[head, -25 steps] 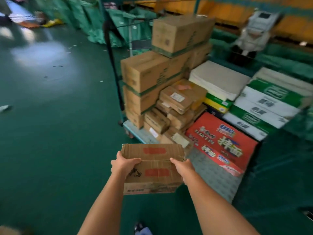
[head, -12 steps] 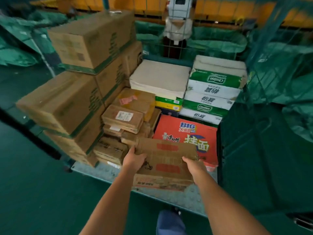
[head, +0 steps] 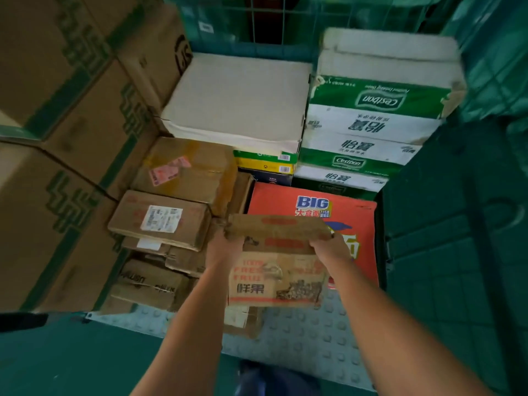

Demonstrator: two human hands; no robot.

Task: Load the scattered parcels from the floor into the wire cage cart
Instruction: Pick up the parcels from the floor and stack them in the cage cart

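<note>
While gripping cardboard box [head: 277, 264], left hand [head: 224, 250], right hand [head: 331, 248]

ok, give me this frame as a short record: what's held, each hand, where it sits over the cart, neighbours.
held: brown cardboard fruit box with red print
left hand: grips the box's left top edge
right hand: grips the right top edge
position: over the grey studded cart floor, in front of the red BIG noodle carton
left neighbours: small brown labelled parcels
contact with cart floor: cannot tell

Studded cart deck [head: 303, 335] under stacked boxes [head: 160, 221], seemingly cardboard.
</note>
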